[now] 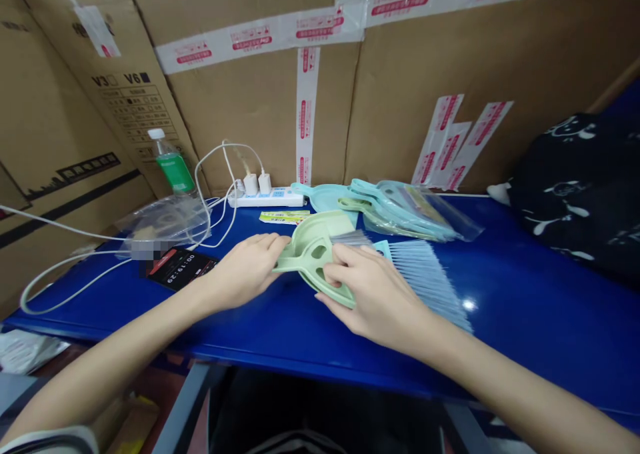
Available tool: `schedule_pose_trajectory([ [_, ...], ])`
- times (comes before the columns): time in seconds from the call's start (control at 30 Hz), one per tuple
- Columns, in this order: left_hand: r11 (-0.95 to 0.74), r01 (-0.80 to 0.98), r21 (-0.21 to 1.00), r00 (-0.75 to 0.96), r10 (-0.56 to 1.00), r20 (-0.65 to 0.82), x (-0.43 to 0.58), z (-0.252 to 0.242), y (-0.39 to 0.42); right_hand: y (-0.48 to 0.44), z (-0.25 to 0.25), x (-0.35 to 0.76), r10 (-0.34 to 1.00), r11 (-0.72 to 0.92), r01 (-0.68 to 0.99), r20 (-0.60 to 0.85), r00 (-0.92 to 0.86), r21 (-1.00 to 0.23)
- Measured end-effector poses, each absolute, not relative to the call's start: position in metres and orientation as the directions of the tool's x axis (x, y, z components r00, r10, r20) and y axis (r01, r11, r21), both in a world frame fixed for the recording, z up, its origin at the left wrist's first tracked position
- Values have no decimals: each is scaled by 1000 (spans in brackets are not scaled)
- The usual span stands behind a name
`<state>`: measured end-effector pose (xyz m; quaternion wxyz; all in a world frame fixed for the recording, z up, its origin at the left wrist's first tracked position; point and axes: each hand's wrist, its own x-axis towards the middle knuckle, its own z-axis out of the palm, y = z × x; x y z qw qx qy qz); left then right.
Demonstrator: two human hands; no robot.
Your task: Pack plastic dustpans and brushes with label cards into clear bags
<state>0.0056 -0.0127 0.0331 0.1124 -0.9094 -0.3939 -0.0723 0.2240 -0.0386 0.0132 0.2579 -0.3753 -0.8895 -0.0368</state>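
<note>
A light green dustpan (313, 226) and a matching green hand brush (305, 262) are stacked together above the blue table. My left hand (250, 267) is closed at their handle end; its fingertips partly hide how the two handles lie. My right hand (373, 294) grips the brush's wide head, with fingers at its cut-out holes. Grey bristles (353, 238) show past the right knuckles. Just beyond the right hand lies a blue hand brush (430, 277), its bristles fanned over the table and its handle mostly hidden.
Blue dustpans (327, 195) and bagged dustpan sets (405, 211) lie at the back. A power strip (270, 199) with white cables, a bottle (173, 164), a phone (183, 267) and clear plastic (165, 221) are to the left. Behind stands a cardboard wall (240, 107); dark patterned fabric (575, 194) is at right.
</note>
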Motion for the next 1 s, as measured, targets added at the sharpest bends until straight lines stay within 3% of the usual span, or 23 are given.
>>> schedule_pose_trajectory([
  [0.2, -605, 791, -92, 598, 733, 323, -10, 56, 21, -37, 24, 237, 605, 568, 809, 592, -533, 147],
  [0.37, -566, 811, -151, 582, 752, 309, -10, 70, 65, -37, 30, 241, 775, 423, 865, 386, -500, 271],
  [0.57, -581, 786, -209, 616, 761, 202, 3, 76, 116, -40, 28, 237, 901, 379, 878, 98, -422, 293],
  [0.77, -626, 754, -198, 651, 752, 100, 25, 78, 148, -36, 30, 250, 897, 442, 885, -63, -437, 149],
  [1.0, -651, 740, -168, 670, 736, 100, 48, 66, 168, -30, 44, 261, 917, 398, 904, -30, -399, 155],
])
